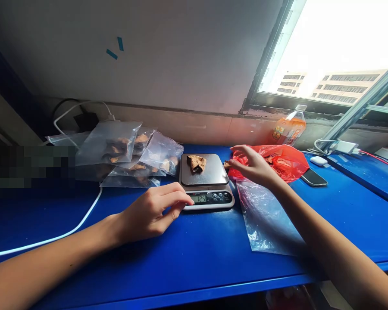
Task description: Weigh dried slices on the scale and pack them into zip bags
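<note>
A kitchen scale (213,172) with a steel plate stands on the blue table, its display lit with what looks like 12.5. On the plate lies a curled, dried brown piece (197,163), perhaps dried mushroom or peel. My left hand (158,209) pinches the front left corner of the scale, index finger by the display and thumb lower. Just right of the plate, my right hand (254,165) holds a small dried brown bit (226,164) at its fingertips. Behind and under that hand sits an open red plastic bag (294,160) with more brown pieces inside.
Several clear bags (116,142) of brown pieces are piled left of the scale. A flat clear bag (268,219) lies under my right forearm. A phone (314,177), a white earbud case (318,161), an orange drink bottle (291,127) and a white cable (84,219) are around.
</note>
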Demonstrator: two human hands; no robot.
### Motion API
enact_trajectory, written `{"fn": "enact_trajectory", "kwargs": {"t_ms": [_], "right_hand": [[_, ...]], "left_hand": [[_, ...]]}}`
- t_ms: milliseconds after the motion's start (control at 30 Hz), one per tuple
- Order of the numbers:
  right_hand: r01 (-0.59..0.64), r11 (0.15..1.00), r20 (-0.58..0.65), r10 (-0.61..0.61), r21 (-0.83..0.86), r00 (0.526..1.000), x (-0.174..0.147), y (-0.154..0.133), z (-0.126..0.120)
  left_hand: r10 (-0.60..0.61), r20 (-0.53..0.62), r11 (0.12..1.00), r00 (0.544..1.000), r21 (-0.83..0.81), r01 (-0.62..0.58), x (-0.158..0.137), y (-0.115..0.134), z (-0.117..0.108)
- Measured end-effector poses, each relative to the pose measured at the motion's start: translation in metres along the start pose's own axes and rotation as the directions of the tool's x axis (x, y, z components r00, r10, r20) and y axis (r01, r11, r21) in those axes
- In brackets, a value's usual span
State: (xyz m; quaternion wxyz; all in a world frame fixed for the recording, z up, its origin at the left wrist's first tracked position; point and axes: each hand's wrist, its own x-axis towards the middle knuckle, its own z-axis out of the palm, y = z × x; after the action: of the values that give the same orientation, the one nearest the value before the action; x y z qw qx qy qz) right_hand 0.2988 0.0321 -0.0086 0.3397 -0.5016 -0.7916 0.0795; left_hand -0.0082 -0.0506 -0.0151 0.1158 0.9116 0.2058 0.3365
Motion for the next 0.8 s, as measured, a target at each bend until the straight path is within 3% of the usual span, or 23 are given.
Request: {"fn": "enact_trajectory", "kwargs": {"t_ms": [100,167,300,400,500,567,600,667,800], "right_hand": [[0.132,0.980,0.231,-0.095,-0.150,0.968,-0.001,0.007,0.007],[0.169,0.952,0.266,-0.099,-0.256,0.959,0.000,0.011,0.013],[0.105,0.925,0.121,-0.064,-0.365,0.991,0.005,0.017,0.025],[0.049,0.943,-0.020,-0.059,-0.329,0.998,0.012,0.014,0.026],[-0.016,0.997,-0.193,0.000,-0.078,0.981,0.014,0.019,0.002],[-0.090,0.984,-0.151,0.114,0.156,0.982,0.008,0.032,-0.025],[-0.155,0.964,-0.033,0.166,0.215,0.986,0.004,0.042,-0.039],[-0.262,0.950,0.121,0.244,0.172,0.962,-0.003,0.064,-0.062],[-0.359,0.923,-0.024,0.359,-0.139,0.933,-0.003,0.101,-0.072]], "left_hand": [[0.001,-0.004,1.000,1.000,0.008,-0.001,0.002,0.002,-0.001],[0.005,0.000,1.000,1.000,0.018,-0.005,0.003,0.003,-0.002],[-0.002,0.014,1.000,1.000,0.025,0.002,0.003,0.004,-0.004],[0.001,0.011,1.000,1.000,0.025,-0.001,0.003,0.005,-0.004],[0.005,0.013,1.000,1.000,0.020,-0.005,0.003,0.005,-0.004],[0.008,0.014,1.000,1.000,0.010,-0.008,0.002,0.006,-0.004],[0.010,0.016,1.000,1.000,0.004,-0.010,0.002,0.005,-0.004],[0.019,0.020,1.000,1.000,-0.009,-0.018,0.000,0.005,-0.003],[0.023,0.016,1.000,1.000,-0.017,-0.023,-0.003,0.002,-0.001]]}}
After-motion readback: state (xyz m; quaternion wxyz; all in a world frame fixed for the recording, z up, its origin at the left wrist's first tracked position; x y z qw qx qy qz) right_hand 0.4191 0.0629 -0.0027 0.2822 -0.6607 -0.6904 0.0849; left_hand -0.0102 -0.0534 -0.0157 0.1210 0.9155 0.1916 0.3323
